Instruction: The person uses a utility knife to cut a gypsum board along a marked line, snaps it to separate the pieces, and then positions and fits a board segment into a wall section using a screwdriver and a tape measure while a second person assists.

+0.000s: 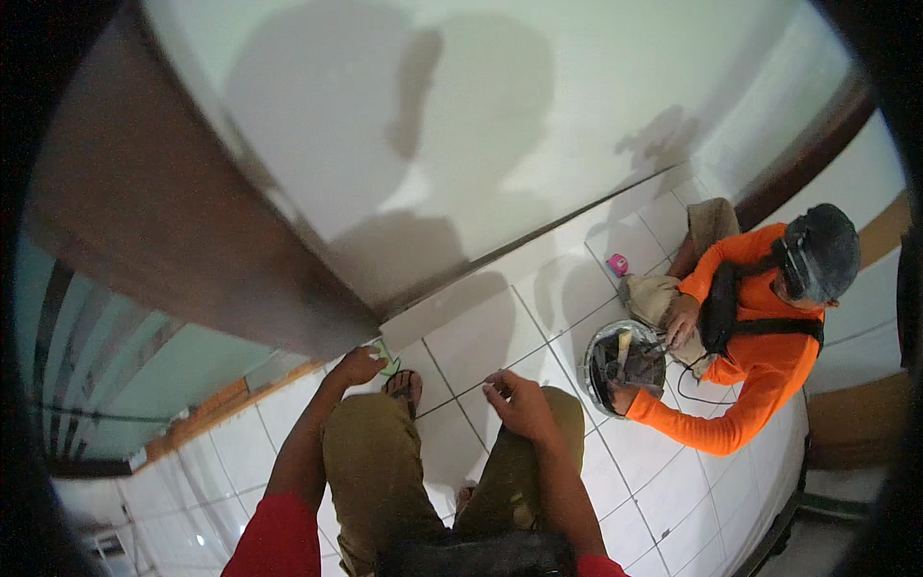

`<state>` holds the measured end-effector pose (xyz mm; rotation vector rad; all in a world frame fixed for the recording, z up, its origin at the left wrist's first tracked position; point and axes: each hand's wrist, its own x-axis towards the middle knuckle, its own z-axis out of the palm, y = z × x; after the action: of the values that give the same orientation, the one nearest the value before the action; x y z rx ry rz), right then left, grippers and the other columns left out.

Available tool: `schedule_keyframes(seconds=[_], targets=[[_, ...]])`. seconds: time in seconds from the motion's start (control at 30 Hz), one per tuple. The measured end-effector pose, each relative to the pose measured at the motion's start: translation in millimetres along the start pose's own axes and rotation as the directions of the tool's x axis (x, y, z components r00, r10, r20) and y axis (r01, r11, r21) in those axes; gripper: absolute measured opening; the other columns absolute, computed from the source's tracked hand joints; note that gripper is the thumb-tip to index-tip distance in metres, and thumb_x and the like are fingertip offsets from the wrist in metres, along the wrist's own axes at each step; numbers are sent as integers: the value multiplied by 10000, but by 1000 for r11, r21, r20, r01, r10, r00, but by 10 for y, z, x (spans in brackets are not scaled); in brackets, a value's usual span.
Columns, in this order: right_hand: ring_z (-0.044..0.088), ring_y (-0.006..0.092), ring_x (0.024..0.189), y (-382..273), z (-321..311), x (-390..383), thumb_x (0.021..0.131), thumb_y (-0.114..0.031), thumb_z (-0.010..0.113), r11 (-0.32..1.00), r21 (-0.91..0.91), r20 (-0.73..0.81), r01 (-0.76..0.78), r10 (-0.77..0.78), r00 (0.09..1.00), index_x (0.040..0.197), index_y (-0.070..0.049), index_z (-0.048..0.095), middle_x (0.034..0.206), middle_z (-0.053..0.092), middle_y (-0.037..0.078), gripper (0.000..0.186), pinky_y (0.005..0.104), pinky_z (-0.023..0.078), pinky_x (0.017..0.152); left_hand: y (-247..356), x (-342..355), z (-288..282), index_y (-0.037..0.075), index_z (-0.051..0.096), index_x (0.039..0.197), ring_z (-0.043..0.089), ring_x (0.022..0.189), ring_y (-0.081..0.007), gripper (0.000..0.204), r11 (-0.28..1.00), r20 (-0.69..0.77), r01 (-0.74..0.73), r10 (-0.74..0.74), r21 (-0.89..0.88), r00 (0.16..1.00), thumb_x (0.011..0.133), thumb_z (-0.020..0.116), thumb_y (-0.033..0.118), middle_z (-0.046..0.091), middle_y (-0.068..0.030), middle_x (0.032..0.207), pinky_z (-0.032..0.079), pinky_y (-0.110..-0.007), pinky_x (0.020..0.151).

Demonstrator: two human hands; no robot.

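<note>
Green piece (389, 363) at your curled left hand (360, 366) | right hand (520, 404) half-curled; both holds unclear | likely positioning; calls for steady pinch

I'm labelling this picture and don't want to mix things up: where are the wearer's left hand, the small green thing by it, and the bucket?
Left hand (360, 366): head view, back of the hand.
Green thing (390, 364): head view, its visible middle.
Bucket (587, 371): head view, left side of its rim.
</note>
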<state>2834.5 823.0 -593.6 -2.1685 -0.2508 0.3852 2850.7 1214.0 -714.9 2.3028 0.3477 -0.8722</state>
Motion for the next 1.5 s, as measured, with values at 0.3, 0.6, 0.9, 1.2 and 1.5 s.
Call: schedule_keyframes(seconds=[0.3, 0.6, 0.9, 1.2, 1.5], targets=[[747, 278, 822, 77, -215, -341, 983, -275, 701, 984, 42, 44, -175, 174, 984, 1149, -56, 714, 934, 769, 145, 275, 408, 582, 768, -413, 840, 588, 20, 441, 1521, 694, 996, -248, 713, 643, 62, 159, -171, -749, 983, 958, 757, 325, 704, -161, 1213, 569, -366, 767], [737, 301, 882, 27, -386, -467, 995, -321, 680, 971, 49, 38, -233, 231, 972, 1178, -76, 704, 965, 765, 126, 307, 413, 578, 812, -362, 1080, 721, -21, 661, 1302, 653, 1027, -224, 415, 813, -326, -75, -146, -578, 934, 971, 722, 221, 723, -107, 1166, 494, -365, 915], [742, 295, 873, 43, -360, -476, 993, -312, 685, 975, 77, 39, -209, 207, 978, 1164, -59, 701, 949, 766, 129, 306, 407, 578, 808, -855, 1244, 836, -43, 715, 912, 608, 809, -177, 273, 927, -566, -308, 141, -211, 812, 941, 742, 228, 697, -77, 861, 492, -380, 763], [746, 351, 925, 137, -157, -277, 1005, -334, 655, 976, 163, 76, -144, 133, 988, 1162, -46, 700, 988, 765, 170, 331, 444, 577, 846, -135, 411, 654, -18, 626, 724, 502, 622, -114, 327, 810, -679, -499, 181, -308, 712, 917, 755, 212, 601, -27, 652, 419, -326, 601], [707, 163, 803, 230, 283, 279, 1020, -266, 677, 893, 450, -6, -30, 36, 999, 1170, 12, 671, 886, 743, 112, 315, 340, 571, 729, 549, -505, -23, -46, 660, 827, 536, 705, -116, 263, 840, -576, -415, 157, -349, 802, 957, 730, 171, 661, -47, 747, 440, -324, 661]])
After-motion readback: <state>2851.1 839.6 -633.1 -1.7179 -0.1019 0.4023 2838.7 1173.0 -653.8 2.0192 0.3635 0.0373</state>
